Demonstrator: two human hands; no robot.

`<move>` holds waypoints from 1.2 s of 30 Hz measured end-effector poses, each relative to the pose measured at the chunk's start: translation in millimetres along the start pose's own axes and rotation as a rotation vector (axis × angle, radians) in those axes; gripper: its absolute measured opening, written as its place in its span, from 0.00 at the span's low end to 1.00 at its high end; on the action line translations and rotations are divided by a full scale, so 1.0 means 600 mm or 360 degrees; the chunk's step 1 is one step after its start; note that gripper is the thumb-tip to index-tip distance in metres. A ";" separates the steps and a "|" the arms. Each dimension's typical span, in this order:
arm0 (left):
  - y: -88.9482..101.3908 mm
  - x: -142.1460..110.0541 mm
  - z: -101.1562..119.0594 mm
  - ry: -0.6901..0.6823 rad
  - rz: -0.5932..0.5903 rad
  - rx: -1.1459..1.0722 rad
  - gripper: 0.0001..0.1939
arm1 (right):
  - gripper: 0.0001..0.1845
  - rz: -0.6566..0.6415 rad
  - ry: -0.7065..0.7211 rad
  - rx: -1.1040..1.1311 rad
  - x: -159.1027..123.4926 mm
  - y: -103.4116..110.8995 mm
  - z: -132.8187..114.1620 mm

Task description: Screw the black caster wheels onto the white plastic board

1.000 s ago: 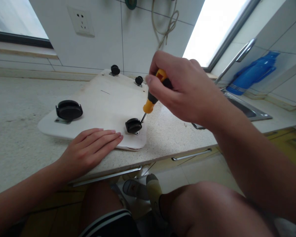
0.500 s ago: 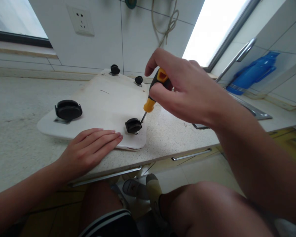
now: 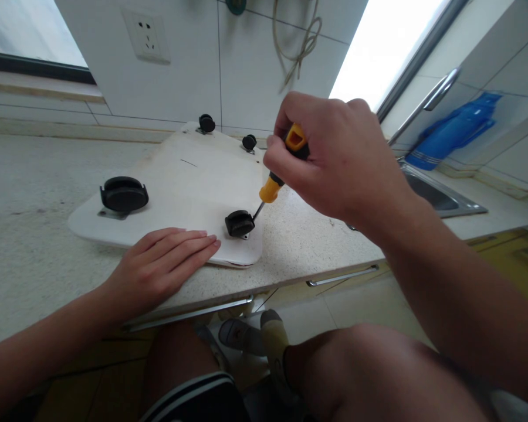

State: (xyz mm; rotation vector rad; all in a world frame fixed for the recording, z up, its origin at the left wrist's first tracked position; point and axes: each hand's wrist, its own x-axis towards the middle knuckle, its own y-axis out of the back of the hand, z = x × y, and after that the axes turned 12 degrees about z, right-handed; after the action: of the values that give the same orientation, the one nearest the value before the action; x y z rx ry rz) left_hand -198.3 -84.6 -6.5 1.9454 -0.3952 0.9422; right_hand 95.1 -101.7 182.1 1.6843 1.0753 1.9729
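"screwdriver [image 3: 270, 190] where?"
"clasped in the right hand [image 3: 334, 158], slanting from 1 o'clock down beside the black caster [image 3: 240, 224] at the white board [image 3: 189, 187]'s 4 o'clock corner."
"left hand [image 3: 158, 269]?"
"well apart from the right, laid flat at the board's 6 o'clock edge, gripping nothing."
"risk?"
"tilted and crowded by the caster, the screwdriver could slip and jab the left hand."

right fingers [image 3: 287, 163]: screwdriver [image 3: 270, 191] beside caster [image 3: 240, 224], contact unclear | left fingers [image 3: 182, 241]: board [image 3: 193, 190]
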 end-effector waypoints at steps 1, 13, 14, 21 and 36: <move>0.001 0.001 0.000 0.0000 -0.0010 -0.0002 0.24 | 0.13 0.0003 0.0006 -0.0005 0.000 -0.001 0.000; 0.001 0.000 0.000 -0.0033 -0.0005 0.0029 0.21 | 0.12 0.0012 -0.0010 0.0057 0.000 0.000 -0.002; 0.001 0.000 0.000 -0.0030 -0.0003 0.0028 0.21 | 0.12 0.0009 -0.0011 0.0061 0.000 0.000 -0.002; 0.000 0.003 0.001 -0.0023 0.0005 0.0010 0.21 | 0.12 0.0006 -0.0019 0.0043 0.000 -0.001 -0.005; 0.003 0.004 0.002 -0.0032 -0.0045 0.0035 0.21 | 0.11 -0.0016 -0.0046 0.0059 0.005 0.003 -0.006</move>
State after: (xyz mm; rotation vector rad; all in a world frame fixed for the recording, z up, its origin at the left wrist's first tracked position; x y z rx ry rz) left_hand -197.1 -86.6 -3.8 1.9766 -0.3695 0.9129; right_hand 91.5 -102.0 185.1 1.7179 1.1147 1.9281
